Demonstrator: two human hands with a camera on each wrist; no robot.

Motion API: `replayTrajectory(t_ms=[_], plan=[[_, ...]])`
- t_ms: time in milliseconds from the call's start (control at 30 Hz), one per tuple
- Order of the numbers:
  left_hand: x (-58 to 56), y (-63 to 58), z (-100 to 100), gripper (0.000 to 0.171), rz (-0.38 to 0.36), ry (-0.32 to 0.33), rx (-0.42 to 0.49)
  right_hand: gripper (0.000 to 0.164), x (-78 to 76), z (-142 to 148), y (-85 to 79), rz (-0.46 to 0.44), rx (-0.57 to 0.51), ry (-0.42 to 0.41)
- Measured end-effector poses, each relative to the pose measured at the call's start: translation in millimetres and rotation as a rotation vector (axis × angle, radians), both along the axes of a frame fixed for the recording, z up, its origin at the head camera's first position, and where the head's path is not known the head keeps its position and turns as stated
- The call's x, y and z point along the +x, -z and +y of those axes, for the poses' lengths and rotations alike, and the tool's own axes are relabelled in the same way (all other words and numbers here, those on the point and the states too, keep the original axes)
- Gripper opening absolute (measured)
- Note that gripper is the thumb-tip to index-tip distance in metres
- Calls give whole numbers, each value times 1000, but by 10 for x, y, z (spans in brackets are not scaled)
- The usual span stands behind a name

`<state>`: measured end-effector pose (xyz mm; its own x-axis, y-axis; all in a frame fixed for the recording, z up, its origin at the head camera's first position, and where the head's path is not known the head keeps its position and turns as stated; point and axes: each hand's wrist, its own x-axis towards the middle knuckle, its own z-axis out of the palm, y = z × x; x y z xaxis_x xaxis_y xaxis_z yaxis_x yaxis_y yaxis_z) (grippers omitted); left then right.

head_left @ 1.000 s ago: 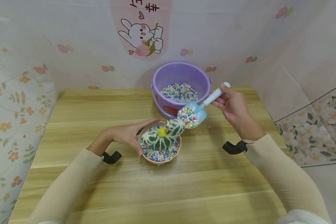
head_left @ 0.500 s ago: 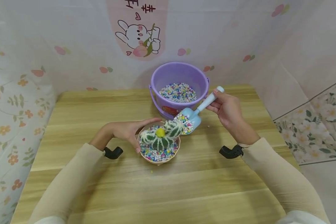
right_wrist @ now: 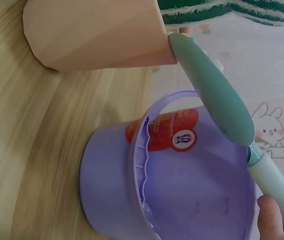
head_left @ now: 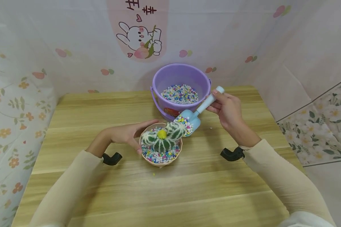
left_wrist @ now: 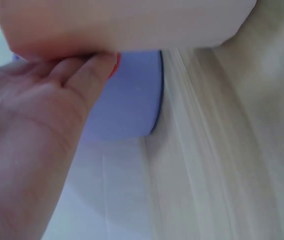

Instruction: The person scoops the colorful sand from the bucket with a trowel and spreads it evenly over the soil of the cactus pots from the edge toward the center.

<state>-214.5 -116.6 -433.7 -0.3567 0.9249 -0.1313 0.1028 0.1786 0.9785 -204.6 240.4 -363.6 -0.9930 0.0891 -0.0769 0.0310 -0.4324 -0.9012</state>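
Observation:
My left hand point(head_left: 125, 135) holds the left side of a peach-coloured flowerpot point(head_left: 160, 165), thumb in front and fingers behind. A crocheted cactus point(head_left: 164, 145) with a yellow flower point(head_left: 161, 134) stands in the pot amid multicoloured pebbles point(head_left: 153, 156). By its pale handle, my right hand point(head_left: 230, 110) grips a light blue toy shovel point(head_left: 195, 121) loaded with pebbles. The blade slants down to the left, its front edge right at the pot's rim and partly hidden by the cactus. In the right wrist view, the shovel's underside point(right_wrist: 216, 95) shows with its tip against the pot's edge point(right_wrist: 102, 35).
Close behind the pot stands a purple bucket point(head_left: 184, 75) with pebbles point(head_left: 180, 94) inside, its handle hanging down in front. A loose yellow pebble point(head_left: 154, 174) and a pale one point(head_left: 211, 128) lie on the wooden table point(head_left: 170, 198). Printed cloth point(head_left: 221, 34) hangs behind.
My right hand has brought the shovel left and slightly down, so its blade now meets the pot's rim beside the cactus. The left hand keeps its hold on the pot.

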Motion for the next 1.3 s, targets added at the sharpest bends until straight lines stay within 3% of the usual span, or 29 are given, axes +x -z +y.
replayTrajectory(t_ms=[200, 400, 500, 700, 933, 1167, 1300], plan=[[218, -12, -36, 112, 19, -123, 27, 27, 21, -8, -14, 13, 22, 14], [413, -29, 64, 124, 140, -278, -97, 26, 38, -6, -30, 14, 28, 17], [444, -38, 97, 129, 191, -309, -142, 27, 49, -4, -39, 13, 36, 19], [364, -55, 113, 129, 231, -232, -150, 30, 63, 0, -45, 7, 45, 23], [224, -96, 116, 129, 169, -148, -175, 31, 71, 5, -32, -5, 45, 24], [144, -121, 101, 128, 100, -137, -180, 19, 64, -12, -41, 2, 49, 34], [138, -116, 84, 128, 96, -143, -187, 16, 69, -20, -55, 13, 61, 67]])
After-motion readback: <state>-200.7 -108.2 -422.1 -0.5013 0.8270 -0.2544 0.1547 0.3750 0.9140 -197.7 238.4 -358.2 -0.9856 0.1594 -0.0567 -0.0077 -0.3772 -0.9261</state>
